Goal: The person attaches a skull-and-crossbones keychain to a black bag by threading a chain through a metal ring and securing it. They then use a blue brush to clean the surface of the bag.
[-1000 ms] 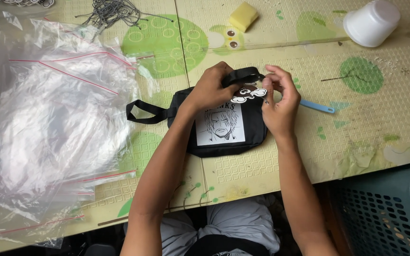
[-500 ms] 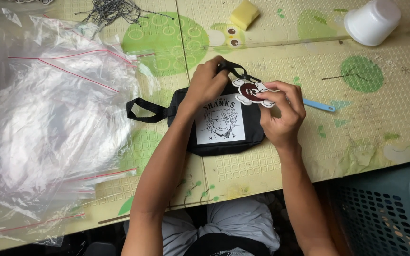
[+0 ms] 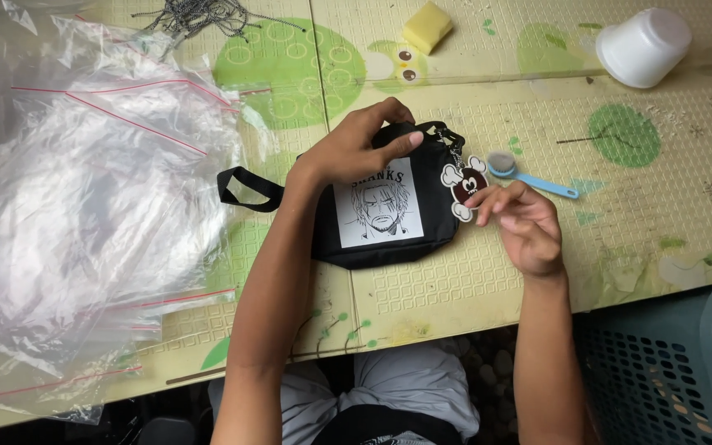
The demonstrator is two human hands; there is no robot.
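Observation:
A small black pouch (image 3: pixel 389 239) with a white printed drawing of a face lies on the patterned mat, its black strap (image 3: pixel 245 188) trailing left. My left hand (image 3: pixel 356 148) grips the pouch's top edge near the zipper. A flat charm (image 3: pixel 465 185), dark red and white with bone shapes, hangs from the pouch's right corner. My right hand (image 3: pixel 521 221) lies just right of the charm, fingertips touching its edge, fingers loosely apart.
A heap of clear zip bags (image 3: pixel 84 189) with red seal lines covers the left of the mat. A small blue-handled brush (image 3: pixel 529 175) lies beside my right hand. A yellow sponge (image 3: pixel 427 25), a white cup (image 3: pixel 643 48), metal chains (image 3: pixel 199 16) and a teal basket (image 3: pixel 661 371) are around.
The charm, held up over the pouch earlier, now hangs flat at the pouch's right side. My right hand has let go of it and dropped to the right.

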